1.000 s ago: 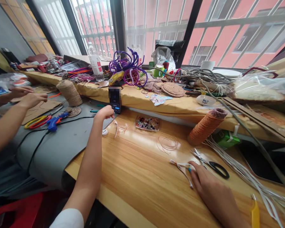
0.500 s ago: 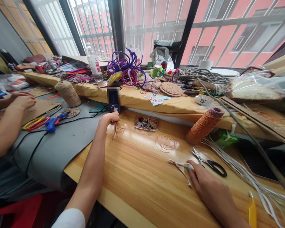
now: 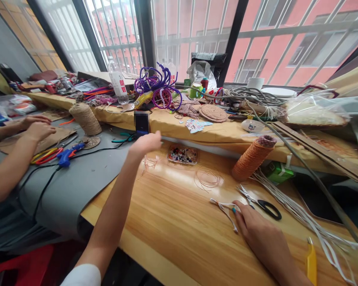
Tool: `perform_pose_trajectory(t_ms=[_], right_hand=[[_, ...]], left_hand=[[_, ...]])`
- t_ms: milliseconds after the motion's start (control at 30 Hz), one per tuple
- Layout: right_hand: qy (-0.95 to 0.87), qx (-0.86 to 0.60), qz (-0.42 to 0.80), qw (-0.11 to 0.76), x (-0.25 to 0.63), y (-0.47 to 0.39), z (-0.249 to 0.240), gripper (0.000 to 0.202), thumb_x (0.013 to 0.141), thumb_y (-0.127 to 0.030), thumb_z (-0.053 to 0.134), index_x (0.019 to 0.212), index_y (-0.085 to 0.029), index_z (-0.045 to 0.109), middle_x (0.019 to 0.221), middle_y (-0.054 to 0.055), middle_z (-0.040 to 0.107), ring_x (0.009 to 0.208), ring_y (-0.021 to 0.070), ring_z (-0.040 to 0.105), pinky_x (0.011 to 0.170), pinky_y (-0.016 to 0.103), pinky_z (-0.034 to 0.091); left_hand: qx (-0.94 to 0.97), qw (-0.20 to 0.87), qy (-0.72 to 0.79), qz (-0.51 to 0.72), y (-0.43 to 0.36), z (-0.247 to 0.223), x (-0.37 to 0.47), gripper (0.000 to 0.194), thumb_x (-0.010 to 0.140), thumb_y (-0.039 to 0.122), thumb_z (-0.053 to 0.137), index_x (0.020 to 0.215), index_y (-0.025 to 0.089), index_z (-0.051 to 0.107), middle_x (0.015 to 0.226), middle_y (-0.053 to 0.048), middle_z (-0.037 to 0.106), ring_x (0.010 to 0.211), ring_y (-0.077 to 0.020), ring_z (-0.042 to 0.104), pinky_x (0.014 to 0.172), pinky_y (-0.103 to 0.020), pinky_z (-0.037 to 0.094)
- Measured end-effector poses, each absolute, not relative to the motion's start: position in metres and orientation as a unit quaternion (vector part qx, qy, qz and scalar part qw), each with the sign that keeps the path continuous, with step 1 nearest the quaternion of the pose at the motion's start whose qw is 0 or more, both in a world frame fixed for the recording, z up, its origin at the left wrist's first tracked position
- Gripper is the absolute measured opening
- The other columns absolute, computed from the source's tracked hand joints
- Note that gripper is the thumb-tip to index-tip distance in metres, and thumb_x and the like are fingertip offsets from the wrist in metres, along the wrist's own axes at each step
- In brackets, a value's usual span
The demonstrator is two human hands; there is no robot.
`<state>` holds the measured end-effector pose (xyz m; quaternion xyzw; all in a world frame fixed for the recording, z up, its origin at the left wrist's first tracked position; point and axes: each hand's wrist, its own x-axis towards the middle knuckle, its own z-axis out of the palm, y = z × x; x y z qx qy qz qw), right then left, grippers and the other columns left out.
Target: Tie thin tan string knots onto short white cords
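At the back edge of the wooden table my left hand point(image 3: 146, 143) is raised in front of a phone point(image 3: 142, 124) that stands upright against the cloth-covered ledge. Its fingers are turned away and slightly blurred, so their pose is hard to read. On the right, my right hand point(image 3: 258, 230) rests on the tabletop, its thumb and fingers closed on a white cord point(image 3: 223, 204). A bit of orange thread is wound round the cord near its far end, and loose strands spread from it. Black-handled scissors point(image 3: 267, 207) lie just beyond this hand.
A bead box point(image 3: 182, 154), coiled thin wire point(image 3: 208, 180) and an orange twine cone point(image 3: 253, 157) sit on the table. White cords point(image 3: 289, 202) and a yellow-handled tool point(image 3: 311, 262) lie right. A co-worker's hands point(image 3: 38, 129) and a blue glue gun point(image 3: 65, 155) are left.
My left hand, whose finger was touching the phone's screen, has drawn back from it and moved slightly up and right. My right hand stays on the cord.
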<state>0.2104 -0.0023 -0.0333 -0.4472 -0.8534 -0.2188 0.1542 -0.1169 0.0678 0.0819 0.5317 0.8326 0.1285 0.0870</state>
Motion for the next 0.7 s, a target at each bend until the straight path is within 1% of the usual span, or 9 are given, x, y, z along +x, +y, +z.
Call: perform_pose_trajectory(t_ms=[33,67,133,167,233,300,400,533,700], right_hand=[[-0.854,-0.443,-0.225,0.154,0.211,-0.003,-0.033,0.030,0.085,-0.025,0.030,0.098,-0.015,0.055,0.086,0.006,0.064,0.065,0.0137,0.059,0.054,0.023,0.040],[-0.854,-0.440,-0.230,0.156,0.211,-0.003,-0.033,0.030,0.085,-0.025,0.030,0.095,-0.015,0.056,0.084,0.007,0.064,0.064,0.0135,0.059,0.054,0.023,0.039],[-0.854,-0.432,-0.235,0.169,0.211,-0.004,-0.032,0.031,0.086,-0.025,0.030,0.090,-0.015,0.058,0.081,0.007,0.064,0.062,0.0130,0.058,0.054,0.023,0.037],[-0.855,-0.427,-0.235,0.179,0.211,-0.004,-0.032,0.031,0.086,-0.025,0.030,0.088,-0.015,0.059,0.079,0.007,0.064,0.060,0.0127,0.057,0.054,0.023,0.036],[-0.858,-0.416,-0.229,0.197,0.210,-0.005,-0.031,0.031,0.086,-0.024,0.030,0.088,-0.014,0.059,0.077,0.006,0.064,0.058,0.0120,0.056,0.054,0.023,0.035],[-0.863,-0.404,-0.217,0.212,0.209,-0.007,-0.030,0.030,0.086,-0.022,0.031,0.090,-0.014,0.059,0.075,0.006,0.063,0.057,0.0113,0.055,0.054,0.022,0.034],[-0.872,-0.387,-0.193,0.231,0.208,-0.009,-0.028,0.027,0.086,-0.021,0.034,0.093,-0.014,0.059,0.070,0.004,0.061,0.054,0.0107,0.053,0.054,0.022,0.033],[-0.881,-0.373,-0.157,0.247,0.207,-0.009,-0.026,0.027,0.086,-0.022,0.034,0.098,-0.014,0.057,0.072,0.004,0.061,0.055,0.0102,0.054,0.055,0.021,0.035],[-0.894,-0.365,-0.122,0.228,0.207,-0.009,-0.027,0.030,0.087,-0.022,0.029,0.097,-0.014,0.057,0.078,0.005,0.063,0.060,0.0106,0.057,0.056,0.021,0.039]], left_hand=[[0.571,0.062,0.808,0.132,0.058,0.080,-0.093,0.022,0.076,0.026,0.045,0.094,0.014,0.048,0.085,-0.011,0.058,0.087,-0.0240,0.056,0.072,-0.033,0.042],[0.643,-0.005,0.754,0.134,0.045,0.073,-0.068,0.020,0.081,0.025,0.036,0.091,0.014,0.049,0.087,-0.011,0.057,0.083,-0.0229,0.057,0.068,-0.034,0.042],[0.792,-0.071,0.588,0.148,0.018,0.048,-0.019,0.026,0.085,0.025,0.024,0.088,0.014,0.048,0.086,-0.009,0.054,0.074,-0.0179,0.056,0.058,-0.028,0.044],[0.843,-0.082,0.509,0.156,0.005,0.033,0.000,0.029,0.085,0.030,0.023,0.088,0.014,0.047,0.084,-0.009,0.053,0.073,-0.0171,0.055,0.055,-0.026,0.044],[0.884,-0.097,0.427,0.163,-0.014,0.004,0.025,0.031,0.085,0.036,0.025,0.087,0.014,0.047,0.081,-0.007,0.052,0.070,-0.0167,0.054,0.051,-0.024,0.044],[0.891,-0.087,0.415,0.162,-0.023,-0.015,0.032,0.024,0.085,0.031,0.028,0.087,0.014,0.046,0.082,-0.007,0.051,0.072,-0.0156,0.054,0.052,-0.024,0.044],[0.878,-0.065,0.444,0.166,-0.021,-0.022,0.026,0.019,0.084,0.023,0.029,0.094,0.015,0.043,0.085,-0.006,0.052,0.071,-0.0142,0.055,0.051,-0.023,0.044],[0.870,-0.050,0.456,0.182,-0.017,-0.018,0.021,0.022,0.084,0.024,0.031,0.101,0.014,0.038,0.082,-0.003,0.053,0.067,-0.0143,0.055,0.050,-0.024,0.044],[0.890,-0.064,0.417,0.172,-0.018,-0.020,0.019,0.016,0.085,0.021,0.030,0.094,0.016,0.041,0.076,-0.001,0.052,0.063,-0.0118,0.054,0.049,-0.022,0.041]])
